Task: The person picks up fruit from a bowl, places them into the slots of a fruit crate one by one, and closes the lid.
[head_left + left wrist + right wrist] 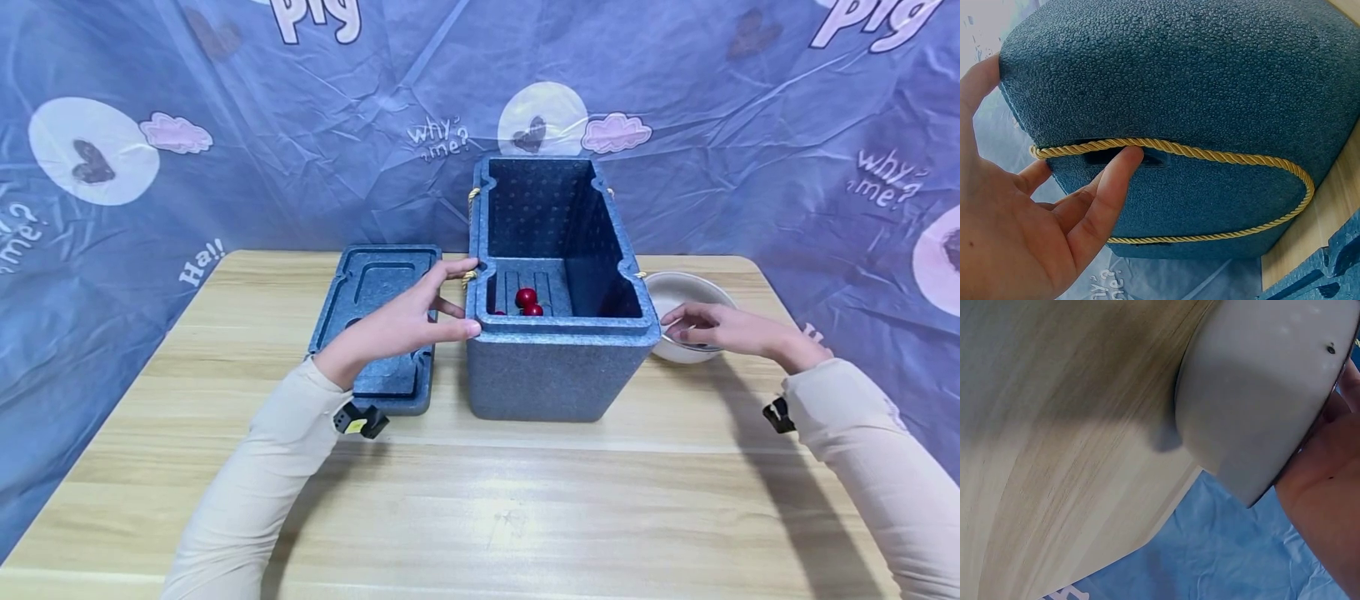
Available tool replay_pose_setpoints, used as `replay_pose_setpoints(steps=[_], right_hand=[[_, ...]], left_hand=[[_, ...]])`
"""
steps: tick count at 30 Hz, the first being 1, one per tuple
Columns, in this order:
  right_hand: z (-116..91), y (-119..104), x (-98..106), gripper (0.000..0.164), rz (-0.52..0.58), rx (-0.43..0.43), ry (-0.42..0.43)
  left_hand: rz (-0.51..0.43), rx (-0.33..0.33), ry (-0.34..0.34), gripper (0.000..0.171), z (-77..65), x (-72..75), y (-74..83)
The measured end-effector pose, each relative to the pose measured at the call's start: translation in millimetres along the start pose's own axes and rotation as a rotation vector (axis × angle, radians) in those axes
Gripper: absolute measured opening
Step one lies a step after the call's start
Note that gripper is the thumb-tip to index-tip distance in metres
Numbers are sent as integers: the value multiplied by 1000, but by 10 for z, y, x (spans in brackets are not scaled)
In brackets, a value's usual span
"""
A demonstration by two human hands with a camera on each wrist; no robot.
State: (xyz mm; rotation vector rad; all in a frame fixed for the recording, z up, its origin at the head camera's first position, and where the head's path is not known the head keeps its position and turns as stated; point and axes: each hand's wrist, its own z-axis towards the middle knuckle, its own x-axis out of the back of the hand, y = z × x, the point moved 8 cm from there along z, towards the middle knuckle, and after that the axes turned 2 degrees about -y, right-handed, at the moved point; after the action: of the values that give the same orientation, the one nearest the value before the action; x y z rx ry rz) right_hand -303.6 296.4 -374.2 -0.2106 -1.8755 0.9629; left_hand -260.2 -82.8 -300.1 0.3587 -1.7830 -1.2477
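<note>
A speckled grey-blue foam box (555,375) stands without its lid. Inside, on the grooved floor, lie a shiny red cherry (527,297) and another beside it, with a third red bit showing at the near left. My left hand (405,321) touches the box's left side, thumb by the near corner and fingers spread along the rim. One finger meets the gold rope (1229,157) on that side. My right hand (712,329) reaches into a white bowl (678,287) with bent fingers, and I cannot tell whether they hold anything. In the right wrist view the bowl's wall hides the fingertips.
The box's lid (375,383) lies on the table left of the box, partly under my left forearm. The wooden table (510,508) extends toward me. Behind it hangs a blue printed cloth (360,167). The bowl stands close against the box's right side.
</note>
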Motion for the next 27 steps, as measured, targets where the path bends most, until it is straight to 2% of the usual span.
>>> replay_pose_setpoints(steps=[6, 19, 27], right_hand=[[13, 9, -9, 26, -60, -49, 1], [56, 43, -40, 25, -84, -80, -13], [18, -77, 16, 25, -28, -13, 22]], left_hand=[[2, -4, -2, 79, 3, -1, 5], [1, -3, 0, 79, 13, -3, -18], [-9, -7, -2, 80, 0, 0, -5]])
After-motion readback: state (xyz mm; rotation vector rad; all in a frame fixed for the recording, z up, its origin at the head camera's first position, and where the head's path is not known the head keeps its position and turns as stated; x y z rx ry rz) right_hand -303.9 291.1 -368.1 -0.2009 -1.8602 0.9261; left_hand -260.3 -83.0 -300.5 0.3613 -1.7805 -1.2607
